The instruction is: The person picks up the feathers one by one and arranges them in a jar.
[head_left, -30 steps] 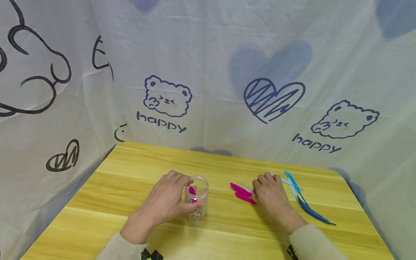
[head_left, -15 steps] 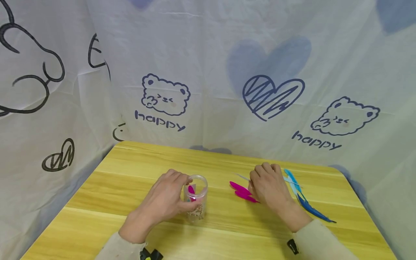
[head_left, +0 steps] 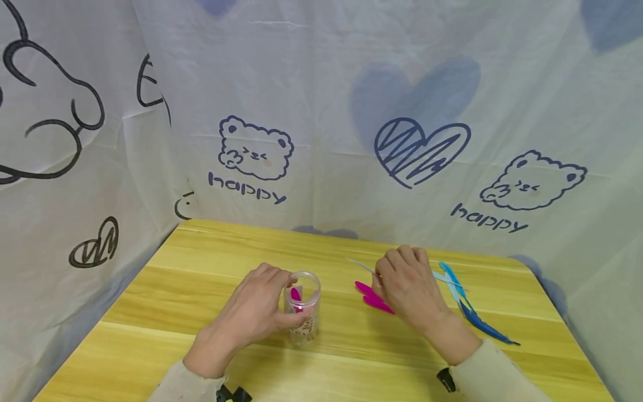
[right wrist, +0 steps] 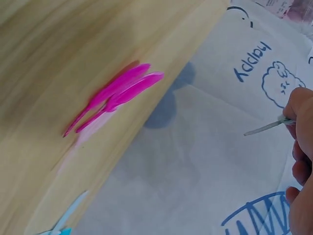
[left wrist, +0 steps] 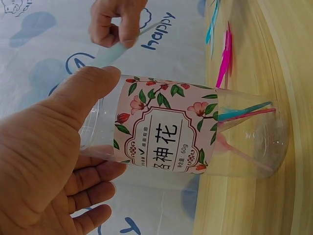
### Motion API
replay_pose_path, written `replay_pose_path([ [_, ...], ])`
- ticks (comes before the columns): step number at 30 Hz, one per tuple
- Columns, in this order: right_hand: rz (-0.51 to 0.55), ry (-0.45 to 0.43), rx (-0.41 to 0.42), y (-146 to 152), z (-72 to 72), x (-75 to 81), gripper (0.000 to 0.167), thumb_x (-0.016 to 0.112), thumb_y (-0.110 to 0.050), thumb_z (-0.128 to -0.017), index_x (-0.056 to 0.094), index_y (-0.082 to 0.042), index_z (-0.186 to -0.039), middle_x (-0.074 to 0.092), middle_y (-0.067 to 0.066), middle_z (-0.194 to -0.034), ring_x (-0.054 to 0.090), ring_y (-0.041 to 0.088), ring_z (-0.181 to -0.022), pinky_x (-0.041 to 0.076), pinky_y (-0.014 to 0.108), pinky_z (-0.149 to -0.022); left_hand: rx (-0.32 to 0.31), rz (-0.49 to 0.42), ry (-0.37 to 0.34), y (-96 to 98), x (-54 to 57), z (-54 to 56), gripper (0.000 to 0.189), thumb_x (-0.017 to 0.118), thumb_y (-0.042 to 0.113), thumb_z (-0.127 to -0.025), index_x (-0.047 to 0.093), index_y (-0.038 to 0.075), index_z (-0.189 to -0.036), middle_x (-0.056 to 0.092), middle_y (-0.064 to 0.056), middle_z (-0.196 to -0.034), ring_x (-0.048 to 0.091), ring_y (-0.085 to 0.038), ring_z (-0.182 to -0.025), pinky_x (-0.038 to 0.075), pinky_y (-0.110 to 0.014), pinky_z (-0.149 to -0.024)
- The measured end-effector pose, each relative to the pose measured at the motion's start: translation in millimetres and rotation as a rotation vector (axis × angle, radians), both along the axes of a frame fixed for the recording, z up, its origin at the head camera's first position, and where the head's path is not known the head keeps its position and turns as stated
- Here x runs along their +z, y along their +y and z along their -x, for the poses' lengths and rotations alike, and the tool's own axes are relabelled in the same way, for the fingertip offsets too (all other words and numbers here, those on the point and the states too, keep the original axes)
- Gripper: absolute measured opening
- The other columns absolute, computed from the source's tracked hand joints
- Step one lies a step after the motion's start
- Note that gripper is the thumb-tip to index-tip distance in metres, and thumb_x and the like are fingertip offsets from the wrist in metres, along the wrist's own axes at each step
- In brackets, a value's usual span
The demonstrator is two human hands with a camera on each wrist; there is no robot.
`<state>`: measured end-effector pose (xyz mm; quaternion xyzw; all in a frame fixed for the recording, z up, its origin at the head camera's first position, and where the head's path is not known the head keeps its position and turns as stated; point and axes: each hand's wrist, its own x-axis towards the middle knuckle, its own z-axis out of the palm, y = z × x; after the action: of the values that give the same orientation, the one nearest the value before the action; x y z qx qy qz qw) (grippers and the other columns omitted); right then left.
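- raised a little higher and carried leftward since half a second ago: right hand [head_left: 408,282] with pale feather [left wrist: 110,55]; unmoved on the worktop [head_left: 201,268]: clear jar [head_left: 311,319], together with left hand [head_left: 251,307]
- nearest, at the bottom of the head view: light sleeves [head_left: 186,385] on both forearms, with small black devices [head_left: 446,379] at the wrists
- just past the sleeves, fingers and thumb of the left hand clamped round the upper part of the upright jar
- round the jar's side, pink label [left wrist: 166,127] with flowers, leaves and printed characters; inside, teal feather [left wrist: 237,113], magenta feather [head_left: 295,293] and light pink feather [left wrist: 244,154], all leaning
- to the right of the jar and well apart from it, right-hand fingers together, clamped on the pale feather above the worktop, with its thin quill sticking out past them
- under and beside the right hand, lying on the worktop: two magenta feathers [right wrist: 117,88] side by side, next to pale pink feather [right wrist: 94,129]
- farther right, in a loose, overlapping cluster: bright blue feather [head_left: 446,269], light blue feather [head_left: 455,291] and dark blue feather [head_left: 484,328]
- farthest, behind the worktop: whitish cloth [head_left: 321,72] printed with hearts, bear faces and "happy"
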<state>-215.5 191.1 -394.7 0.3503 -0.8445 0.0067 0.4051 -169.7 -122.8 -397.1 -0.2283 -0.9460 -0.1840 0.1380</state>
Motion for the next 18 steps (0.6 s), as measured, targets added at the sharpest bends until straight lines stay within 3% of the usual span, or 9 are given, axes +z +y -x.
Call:
replay_pose_path([
  [4, 0.004, 0.019, 0.008, -6, -2.8, 4.5, 0.039, 0.036, -0.026, -0.110, 0.055, -0.009, -0.081, 0.050, 0.003, -0.077, 0.047, 0.027, -0.077, 0.038, 0.043, -0.075, 0.004, -0.002, -0.010, -0.1, -0.2, -0.5, 0.063, 0.089, 0.058, -0.077, 0.073, 0.011, -0.116, 0.072, 0.003, -0.104, 0.061, -0.019, -0.108, 0.052, -0.041, -0.099],
  [12, 0.013, 0.052, 0.050, -18, -6.8, 16.7, 0.023, 0.051, -0.019, -0.103, 0.055, -0.008, -0.082, 0.049, 0.004, -0.078, 0.047, 0.029, -0.078, 0.038, 0.043, -0.075, 0.000, -0.002, -0.007, -0.8, -1.1, -0.1, 0.064, 0.086, 0.062, -0.078, 0.073, 0.012, -0.116, 0.072, 0.004, -0.105, 0.061, -0.018, -0.109, 0.052, -0.040, -0.100],
  [18, 0.013, 0.062, 0.054, -26, -9.8, 22.5, 0.026, 0.047, -0.020, -0.105, 0.055, -0.008, -0.082, 0.050, 0.004, -0.079, 0.048, 0.029, -0.080, 0.039, 0.044, -0.077, -0.012, -0.008, 0.013, -1.0, -2.5, 0.1, 0.061, 0.088, 0.058, -0.077, 0.073, 0.011, -0.113, 0.073, 0.001, -0.104, 0.061, -0.019, -0.107, 0.053, -0.041, -0.098],
])
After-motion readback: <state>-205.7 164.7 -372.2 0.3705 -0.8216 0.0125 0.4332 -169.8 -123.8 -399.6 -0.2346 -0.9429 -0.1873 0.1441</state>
